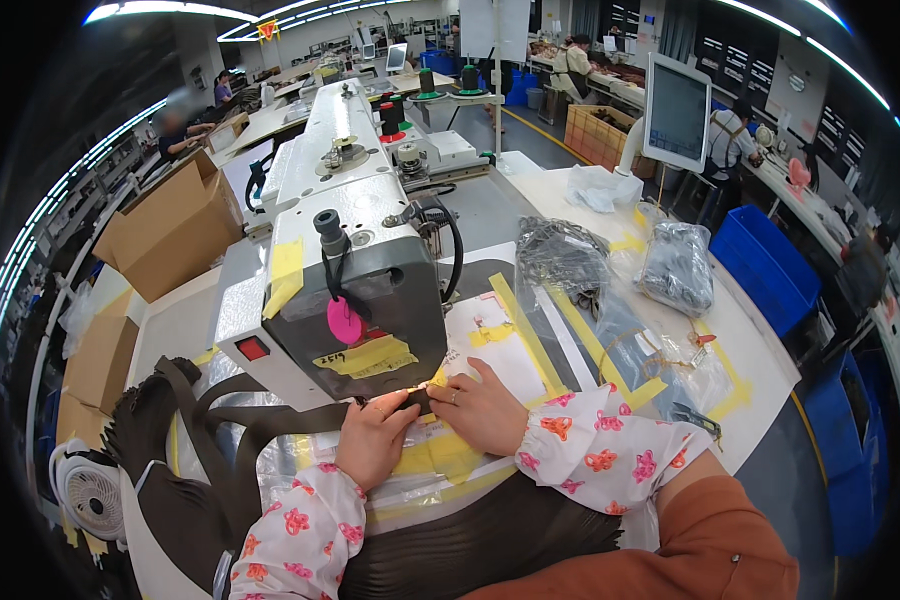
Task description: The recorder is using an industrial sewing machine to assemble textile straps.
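My left hand (375, 440) has its fingers bent and pressed on a dark olive strap (280, 420) just below the front of the white industrial sewing machine (310, 160). My right hand (470, 410) holds the same strap at a small lit spot under the machine head, fingers curled, beside my left. The needle area is mostly hidden. Yellow tape and clear plastic cover the work surface around my hands. A thick pile of similar straps (490, 530) lies along the front, and more hang in loops to the left.
Cardboard boxes (170, 225) and a white fan (95, 490) are at left. Right hold bagged bundles (675, 265), thread snips (695, 420), a screen (675, 110) and blue bins (765, 270). Co-workers (730, 150) work at benches farther back on both sides.
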`<action>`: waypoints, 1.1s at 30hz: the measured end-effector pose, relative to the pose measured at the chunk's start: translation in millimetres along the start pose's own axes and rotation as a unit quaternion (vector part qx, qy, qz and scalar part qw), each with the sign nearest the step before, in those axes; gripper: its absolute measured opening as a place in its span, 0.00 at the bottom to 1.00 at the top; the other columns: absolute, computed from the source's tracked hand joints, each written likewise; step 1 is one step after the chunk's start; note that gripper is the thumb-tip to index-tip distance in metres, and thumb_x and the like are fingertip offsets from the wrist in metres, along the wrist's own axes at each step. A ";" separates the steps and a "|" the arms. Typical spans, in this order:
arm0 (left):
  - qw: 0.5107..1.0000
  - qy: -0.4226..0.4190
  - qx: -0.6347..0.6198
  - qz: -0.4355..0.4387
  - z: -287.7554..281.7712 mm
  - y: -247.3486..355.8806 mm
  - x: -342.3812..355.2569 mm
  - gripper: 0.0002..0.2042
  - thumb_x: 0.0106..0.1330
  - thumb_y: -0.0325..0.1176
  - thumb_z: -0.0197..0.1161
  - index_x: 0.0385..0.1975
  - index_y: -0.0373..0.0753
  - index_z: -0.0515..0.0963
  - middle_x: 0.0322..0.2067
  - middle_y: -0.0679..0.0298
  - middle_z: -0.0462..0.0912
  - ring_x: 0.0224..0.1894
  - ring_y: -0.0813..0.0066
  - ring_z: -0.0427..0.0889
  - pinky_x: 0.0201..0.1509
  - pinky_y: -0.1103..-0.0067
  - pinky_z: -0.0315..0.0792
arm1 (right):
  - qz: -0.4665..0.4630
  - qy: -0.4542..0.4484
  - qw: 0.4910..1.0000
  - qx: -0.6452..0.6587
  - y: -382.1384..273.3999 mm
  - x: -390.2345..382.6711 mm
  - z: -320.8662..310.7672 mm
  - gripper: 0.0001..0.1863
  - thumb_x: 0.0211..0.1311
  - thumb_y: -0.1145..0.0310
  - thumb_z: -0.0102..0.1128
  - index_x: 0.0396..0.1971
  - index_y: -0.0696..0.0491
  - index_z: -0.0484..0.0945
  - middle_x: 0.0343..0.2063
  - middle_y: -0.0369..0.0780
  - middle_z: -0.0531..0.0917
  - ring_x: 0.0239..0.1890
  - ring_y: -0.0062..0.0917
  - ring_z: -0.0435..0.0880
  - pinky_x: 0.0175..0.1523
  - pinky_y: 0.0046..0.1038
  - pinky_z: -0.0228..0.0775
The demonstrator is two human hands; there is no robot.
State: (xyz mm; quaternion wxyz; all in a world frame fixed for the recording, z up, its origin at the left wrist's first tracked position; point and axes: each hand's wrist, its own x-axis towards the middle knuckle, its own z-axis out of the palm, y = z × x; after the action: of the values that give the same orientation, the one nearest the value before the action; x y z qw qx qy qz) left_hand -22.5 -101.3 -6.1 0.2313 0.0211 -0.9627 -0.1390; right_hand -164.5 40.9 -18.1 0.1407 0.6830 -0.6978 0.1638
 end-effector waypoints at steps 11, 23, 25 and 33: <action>0.999 -0.033 0.024 0.023 1.4 -12.4 1.4 0.11 0.53 0.27 0.55 0.37 0.43 0.77 0.41 0.63 0.77 0.43 0.69 0.76 0.37 0.70 0.64 | 0.008 -0.051 0.998 -0.040 1.6 2.0 -3.8 0.12 0.49 0.69 0.51 0.36 0.48 0.77 0.44 0.30 0.75 0.47 0.20 0.71 0.61 0.44 0.46; 0.999 -0.025 0.039 0.028 2.6 -22.4 1.9 0.12 0.55 0.26 0.54 0.39 0.47 0.76 0.38 0.67 0.79 0.35 0.70 0.78 0.31 0.74 0.64 | 0.010 -0.107 0.992 -0.060 5.1 15.4 -8.1 0.13 0.52 0.69 0.48 0.39 0.47 0.76 0.44 0.28 0.75 0.46 0.19 0.71 0.61 0.48 0.44; 0.999 -0.017 0.038 0.025 4.8 -25.8 1.9 0.12 0.56 0.27 0.54 0.39 0.48 0.76 0.36 0.66 0.80 0.31 0.68 0.79 0.30 0.74 0.66 | 0.024 -0.137 0.989 -0.053 6.2 20.2 -9.7 0.13 0.53 0.70 0.47 0.39 0.47 0.76 0.42 0.28 0.75 0.46 0.19 0.71 0.61 0.47 0.45; 1.000 -0.006 -0.014 -0.019 12.4 -40.7 3.4 0.11 0.57 0.31 0.54 0.38 0.53 0.77 0.17 0.57 0.76 0.16 0.57 0.74 0.19 0.68 0.69 | 0.035 -0.158 0.985 -0.060 11.5 29.2 -10.9 0.14 0.52 0.70 0.48 0.39 0.46 0.76 0.41 0.28 0.75 0.47 0.19 0.71 0.60 0.48 0.45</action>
State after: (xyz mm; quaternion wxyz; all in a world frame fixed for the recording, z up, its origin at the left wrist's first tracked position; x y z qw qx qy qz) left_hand -32.1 -137.5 -26.5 0.2233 0.0349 -0.9614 -0.1570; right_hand -177.1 19.2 3.6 0.0637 0.6656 -0.7434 0.0165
